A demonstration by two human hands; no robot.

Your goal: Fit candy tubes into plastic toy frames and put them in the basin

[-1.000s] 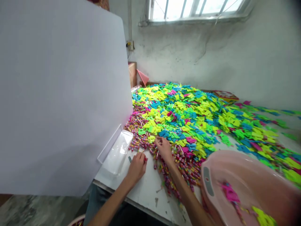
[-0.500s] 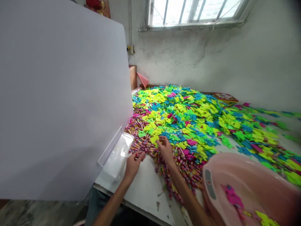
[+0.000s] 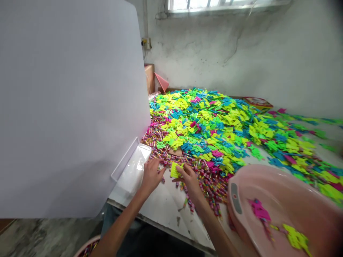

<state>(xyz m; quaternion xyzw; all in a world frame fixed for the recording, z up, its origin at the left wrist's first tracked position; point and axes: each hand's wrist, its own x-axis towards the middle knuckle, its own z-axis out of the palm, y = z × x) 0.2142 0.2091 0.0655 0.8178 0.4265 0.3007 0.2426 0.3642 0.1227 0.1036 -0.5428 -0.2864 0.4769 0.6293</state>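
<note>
Between its thumb and fingers, my right hand [image 3: 189, 177] pinches a yellow plastic piece [image 3: 176, 170] above the white table edge. My left hand [image 3: 152, 174] is just left of it, its fingers bent at the near edge of a heap of small red and pink sticks [image 3: 214, 185]; what its fingertips hold, if anything, is too small to name. Behind the hands spreads a large pile of yellow, green, blue and pink plastic pieces [image 3: 203, 123]. Clear plastic bags [image 3: 134, 167] lie left of my left hand.
A pink basin [image 3: 278, 178] at the right holds a magenta piece [image 3: 259, 210] and a yellow piece [image 3: 296, 237]. A large white panel [image 3: 72, 107] stands at the left. Part of another container [image 3: 89, 248] shows below the table [image 3: 166, 210].
The view has tipped downward. My right hand has drawn the yellow piece back from the pile toward the table's near edge. The fingers of my left hand have moved up toward the sticks.
</note>
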